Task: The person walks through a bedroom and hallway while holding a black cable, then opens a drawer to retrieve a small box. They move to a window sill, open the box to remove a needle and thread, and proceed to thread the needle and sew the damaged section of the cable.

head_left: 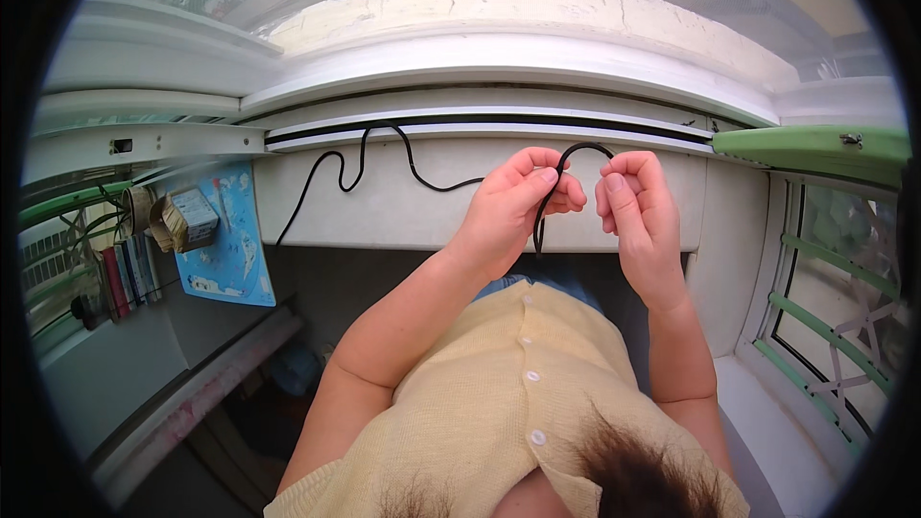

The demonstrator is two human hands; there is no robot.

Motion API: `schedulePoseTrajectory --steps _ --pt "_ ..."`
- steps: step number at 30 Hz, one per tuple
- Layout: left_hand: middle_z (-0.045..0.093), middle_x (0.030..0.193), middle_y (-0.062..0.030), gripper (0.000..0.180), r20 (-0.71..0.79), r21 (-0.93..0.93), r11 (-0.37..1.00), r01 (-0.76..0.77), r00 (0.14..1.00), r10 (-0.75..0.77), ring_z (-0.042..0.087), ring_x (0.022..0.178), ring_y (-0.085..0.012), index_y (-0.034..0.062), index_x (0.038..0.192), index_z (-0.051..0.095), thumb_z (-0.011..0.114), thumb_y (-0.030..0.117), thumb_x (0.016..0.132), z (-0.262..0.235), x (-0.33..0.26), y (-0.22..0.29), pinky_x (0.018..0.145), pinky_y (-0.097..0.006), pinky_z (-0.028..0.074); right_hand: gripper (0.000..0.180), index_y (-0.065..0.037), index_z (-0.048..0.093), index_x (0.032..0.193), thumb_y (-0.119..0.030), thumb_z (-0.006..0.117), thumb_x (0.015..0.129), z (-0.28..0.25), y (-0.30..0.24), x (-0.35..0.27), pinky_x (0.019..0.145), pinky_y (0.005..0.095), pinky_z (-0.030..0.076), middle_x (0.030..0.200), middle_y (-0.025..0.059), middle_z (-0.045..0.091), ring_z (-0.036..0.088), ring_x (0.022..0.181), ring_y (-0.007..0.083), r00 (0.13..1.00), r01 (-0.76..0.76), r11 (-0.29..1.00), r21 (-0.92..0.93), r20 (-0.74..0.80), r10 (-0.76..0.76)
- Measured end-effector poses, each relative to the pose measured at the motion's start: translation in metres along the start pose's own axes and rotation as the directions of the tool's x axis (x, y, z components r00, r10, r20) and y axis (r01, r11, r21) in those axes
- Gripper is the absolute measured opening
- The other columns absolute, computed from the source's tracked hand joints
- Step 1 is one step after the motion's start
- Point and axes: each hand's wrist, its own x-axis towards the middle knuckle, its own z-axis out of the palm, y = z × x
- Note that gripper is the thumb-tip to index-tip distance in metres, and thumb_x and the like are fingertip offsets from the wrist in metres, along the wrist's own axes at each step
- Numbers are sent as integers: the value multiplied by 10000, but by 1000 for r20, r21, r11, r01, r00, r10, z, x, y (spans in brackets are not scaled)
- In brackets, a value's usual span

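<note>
A thin black cord (422, 176) winds in loose bends over the white sill and drops past its front edge at the left. My left hand (518, 194) pinches it between thumb and fingers, and short lengths hang below that hand. From there the cord arches up and over to my right hand (641, 211), whose thumb and fingers are closed on it. Both hands are held close together above the sill's front edge, in front of my body. The cord's ends cannot be made out.
The white sill (317, 216) runs along a window track (537, 130). At the left, a blue board (235, 273) carries a small box (192, 216), with several books (129, 278) beside it. A green window frame (815, 146) stands at the right, near a barred side window (835, 326).
</note>
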Motion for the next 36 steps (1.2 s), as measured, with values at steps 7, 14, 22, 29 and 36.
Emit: schedulePoseTrajectory --steps 7,14,22,29,36 --pt "640 954 -95 244 20 -78 993 92 996 -91 554 767 -134 29 1199 526 486 96 968 -8 1 8 729 -273 456 121 4 597 972 -102 541 961 1 2 10 650 227 476 773 30 597 566 727 82 987 47 999 3 -153 -46" --pt "628 1062 -132 387 115 -200 972 125 988 -103 539 667 -123 28 1344 480 457 35 957 -18 -1 18 619 -232 447 166 -13 624 1003 -142 522 981 -57 11 24 568 200 393 716 -19 548 463 621 47 945 72 991 -115 -311 -105" --pt "568 1272 -152 415 49 -187 976 114 993 -107 559 680 -141 27 1341 503 458 3 929 -23 2 22 617 -240 460 147 -19 625 1008 -123 529 968 -84 -11 -12 599 216 416 766 7 573 510 649 74 769 -84 779 -622 -537 -346" --pt "510 1358 -166 484 139 -176 977 124 985 -100 566 637 -138 25 1360 482 461 -11 877 -26 2 19 593 -245 468 108 2 552 960 -85 488 969 23 11 -13 577 243 471 733 48 599 559 596 112 997 25 997 -72 -64 -30" --pt "458 1412 -177 544 139 -155 979 133 984 -111 549 564 -125 20 1381 455 429 -33 840 -25 -4 23 549 -240 469 193 1 614 999 -175 539 973 43 33 1 483 226 269 617 -46 476 356 540 50 997 -26 997 66 -65 30"
